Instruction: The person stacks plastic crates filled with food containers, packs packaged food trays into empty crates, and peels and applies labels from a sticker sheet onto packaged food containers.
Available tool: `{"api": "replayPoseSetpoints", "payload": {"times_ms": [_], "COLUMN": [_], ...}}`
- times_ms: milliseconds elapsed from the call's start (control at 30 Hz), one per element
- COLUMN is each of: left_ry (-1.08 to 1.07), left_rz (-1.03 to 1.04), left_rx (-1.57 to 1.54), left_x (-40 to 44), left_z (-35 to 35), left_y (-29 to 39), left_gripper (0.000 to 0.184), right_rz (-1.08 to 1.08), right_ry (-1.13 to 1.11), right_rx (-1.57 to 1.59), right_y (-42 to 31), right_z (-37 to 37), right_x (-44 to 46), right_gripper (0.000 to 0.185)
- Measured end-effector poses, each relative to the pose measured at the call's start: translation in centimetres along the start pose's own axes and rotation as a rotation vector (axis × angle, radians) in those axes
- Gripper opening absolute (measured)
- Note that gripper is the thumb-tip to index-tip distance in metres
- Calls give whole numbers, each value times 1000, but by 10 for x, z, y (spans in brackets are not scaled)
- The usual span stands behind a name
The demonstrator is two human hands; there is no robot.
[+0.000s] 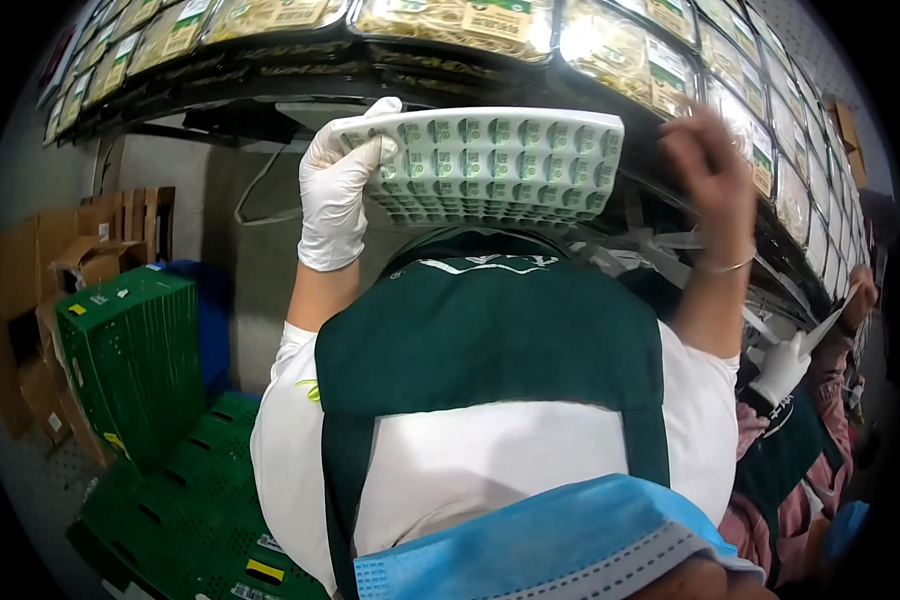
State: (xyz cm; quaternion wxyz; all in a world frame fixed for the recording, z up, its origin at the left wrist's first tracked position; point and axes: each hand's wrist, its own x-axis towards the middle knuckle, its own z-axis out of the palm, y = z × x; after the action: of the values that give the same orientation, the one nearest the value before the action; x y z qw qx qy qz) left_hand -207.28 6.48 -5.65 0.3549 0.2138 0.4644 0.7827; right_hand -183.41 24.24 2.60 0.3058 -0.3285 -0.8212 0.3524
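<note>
My left hand, in a white glove, grips the left edge of a sheet of labels between thumb and fingers. Rows of small green half-round stickers cover the sheet, which curves downward in front of my chest. To the right of the sheet, my bare right hand is raised near the clear packs. Motion smears its fingers, so I cannot make out whether they hold anything. The packs contain something pale and stringy and carry green and cream labels.
Packs line the dark-edged shelf across the top and down the right. Green crates stand at the left, beside cardboard boxes. At the right, a co-worker's gloved hand and bare hand hold a white strip.
</note>
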Motion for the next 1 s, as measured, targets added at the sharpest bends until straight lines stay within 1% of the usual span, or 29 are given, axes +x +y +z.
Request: {"api": "replayPoseSetpoints", "payload": {"times_ms": [67, 133, 167, 200, 267, 300, 333, 400, 433, 467, 533, 567, 600, 667, 700, 733, 767, 800, 833, 867, 933, 967, 1000], "left_ry": [24, 48, 76, 81, 27, 1, 21, 46, 63, 68, 24, 37, 54, 102, 105, 88, 65, 62, 61, 57, 32, 17, 4], "left_rz": [3, -9, -21, -17, 0, -12, 5, -35, -24, -20, 114, 217, 139, 101, 106, 105, 105, 108, 90, 70, 56, 43, 44], "left_rx": [19, 37, 53, 53, -112, -128, 12, 94, 148, 148, 89, -33, -28, -27, -26, 16, 52, 50, 72, 96, 110, 126, 126], "left_x": [-6, -13, -18, -22, -19, -19, -20, -24, -26, -26, -29, -29, -31, -37, -40, -37, -38, -38, -39, -39, -40, -40, -40], "left_z": [-2, -3, -5, -10, -15, -18, -6, 0, -6, -9, -21, -26, -35, -34, -35, -24, -25, -26, -28, -29, -31, -31, -30], "left_y": [3, 10, 12, 12, 5, 7, 15, 18, 14, 14, 16, 15, 18, 30, 33, 29, 31, 32, 33, 33, 34, 35, 34], "left_gripper": [14, 14, 14, 14, 15, 20, 27, 34, 29, 29, 21, 11, 10, 9, 9, 9, 8, 8, 8, 7, 7, 6, 6], "right_rz": [-165, 48, 74, 70, 249, 274, 273, 327, 311, 307, 258, 299, 295, 305, 183, 50, -214, -474, -659, -746, -821, -785, -779], "right_ry": [-94, -137, -77, -83, -97, -105, -109, -135, -111, -117, -126, -123, -129, -253, -291, -337, -220, -98, -105, -118, -198, -203, -192], "right_rx": [-21, 102, 388, 389, 608, 667, 668, 737, 714, 715, 653, 663, 662, 505, 435, 112, -120, -354, -455, -446, -518, -578, -585], "right_y": [-4, 5, 3, 0, -1, 1, 1, 1, -4, -2, -1, -10, -13, -15, -3, 9, -5, -22, -32, -39, -49, -52, -51], "right_z": [37, 54, 65, 66, 62, 63, 64, 65, 65, 65, 71, 75, 76, 76, 79, 65, 64, 64, 64, 68, 76, 79, 80], "right_x": [-16, -24, -28, -30, -24, -22, -21, -22, -24, -25, -31, -34, -35, -34, -29, -17, -14, -11, -5, -3, -6, -9, -10], "right_gripper": [30, 31, 29, 29, 25, 23, 23, 21, 14, 14, 9, 16, 16, 23, 30, 22, 21, 26, 41, 37, 37, 30, 30]}}
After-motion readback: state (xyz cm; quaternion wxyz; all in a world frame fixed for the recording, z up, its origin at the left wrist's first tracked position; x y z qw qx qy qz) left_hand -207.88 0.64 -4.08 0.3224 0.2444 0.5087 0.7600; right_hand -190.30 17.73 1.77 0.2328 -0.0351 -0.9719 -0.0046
